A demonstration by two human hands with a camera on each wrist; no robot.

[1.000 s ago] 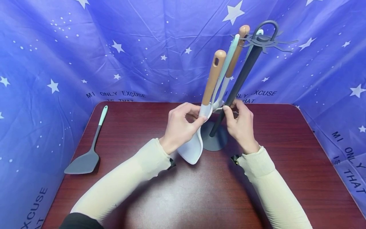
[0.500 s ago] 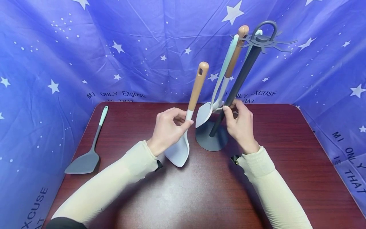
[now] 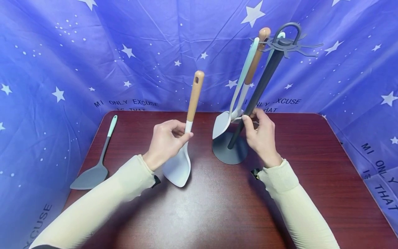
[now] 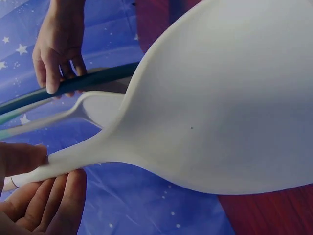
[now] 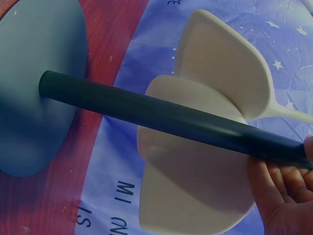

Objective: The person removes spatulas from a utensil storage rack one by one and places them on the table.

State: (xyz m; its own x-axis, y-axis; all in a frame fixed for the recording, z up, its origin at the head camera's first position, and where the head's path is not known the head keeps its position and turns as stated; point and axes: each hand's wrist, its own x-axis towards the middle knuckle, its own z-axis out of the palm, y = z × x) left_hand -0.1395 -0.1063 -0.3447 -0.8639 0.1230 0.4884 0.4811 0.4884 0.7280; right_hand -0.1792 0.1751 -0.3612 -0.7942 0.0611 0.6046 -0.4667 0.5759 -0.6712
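My left hand pinches a white spatula by its neck, just below the wooden handle. Its handle points up and its broad blade hangs down; whether the tip touches the table I cannot tell. To the right, my right hand grips the dark pole of a utensil rack with thumb and fingers. From the rack's top hooks hang a pale spatula with a mint handle, a wooden-handled utensil and another mint-handled one, partly hidden. Pale blades show behind the pole in the right wrist view.
A grey spatula with a mint handle lies on the left side of the dark red table. The rack's round base stands right of the middle. Blue star-printed cloth surrounds the table's back and sides.
My left hand has carried the white spatula leftward, away from the rack, uncovering the mint-handled spatula hanging there. The right hand and the rack have stayed in place.
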